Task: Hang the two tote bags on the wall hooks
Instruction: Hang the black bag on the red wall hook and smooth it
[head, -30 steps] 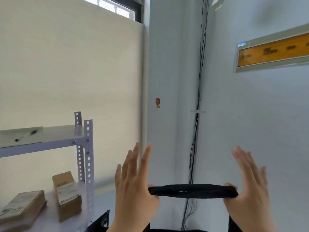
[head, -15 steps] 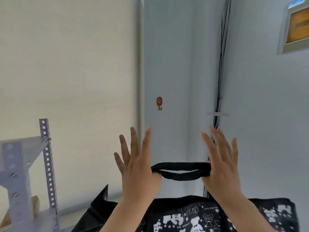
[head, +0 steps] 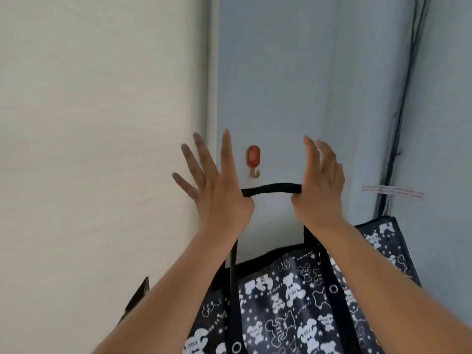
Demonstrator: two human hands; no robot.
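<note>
A black tote bag (head: 288, 302) printed with white bears hangs from my two raised hands. Its black strap (head: 270, 189) is stretched level between them, caught at the thumbs, just below a wall hook (head: 253, 160) with a red oval plate and a gold prong. My left hand (head: 217, 187) is left of the hook, fingers spread upward. My right hand (head: 319, 185) is right of the hook, fingers straight and together. The strap sits a little under the prong, not touching it. Only one bag shows.
The hook is fixed to a pale blue wall panel (head: 281, 72). A cream roller blind (head: 102, 123) fills the left side. Black cables (head: 401, 111) run down the wall at the right, beside a strip of tape (head: 392, 191).
Both hands have risen toward the hook with the strap and come closer together. The view has closed in on the wall, so the metal shelf and the orange sign have left the frame.
</note>
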